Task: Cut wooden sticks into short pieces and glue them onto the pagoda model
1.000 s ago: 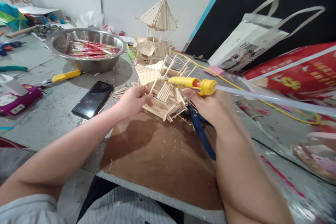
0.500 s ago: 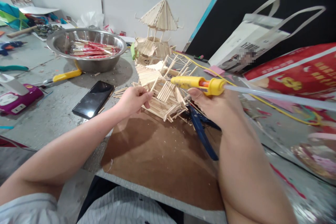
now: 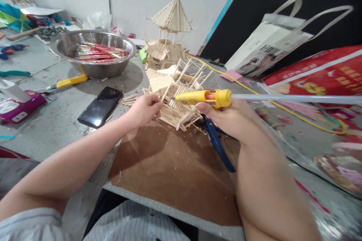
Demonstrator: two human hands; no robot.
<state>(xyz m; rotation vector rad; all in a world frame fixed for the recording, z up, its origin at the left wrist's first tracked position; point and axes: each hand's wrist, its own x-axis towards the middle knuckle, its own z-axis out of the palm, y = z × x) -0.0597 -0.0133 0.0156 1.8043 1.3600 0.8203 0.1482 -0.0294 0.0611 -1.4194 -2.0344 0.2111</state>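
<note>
A yellow glue gun (image 3: pixel 203 98) with a long clear glue stick out of its back is gripped in my right hand (image 3: pixel 226 116). Its nozzle points left, over the wooden stick model (image 3: pixel 177 111) with slatted roof panels. At the model's left side, my left hand (image 3: pixel 145 110) pinches a thin wooden stick (image 3: pixel 166 92) between thumb and fingers. The lower fingers of my right hand are hidden behind the wrist and gun. Under the model's front edge lies a brown board (image 3: pixel 175 169).
Blue-handled pliers (image 3: pixel 217 145) lie right of the model. A stick pavilion (image 3: pixel 172 19) stands behind. Left are a black phone (image 3: pixel 100 107), a steel bowl (image 3: pixel 93 68) of packaged sticks, a yellow cutter (image 3: pixel 72 81) and a purple power strip (image 3: pixel 31 107). A yellow cable (image 3: pixel 305 122) runs right.
My right hand has moved the glue gun left and slightly down, bringing its nozzle nearer to the stick by my left hand. My left hand has barely shifted.
</note>
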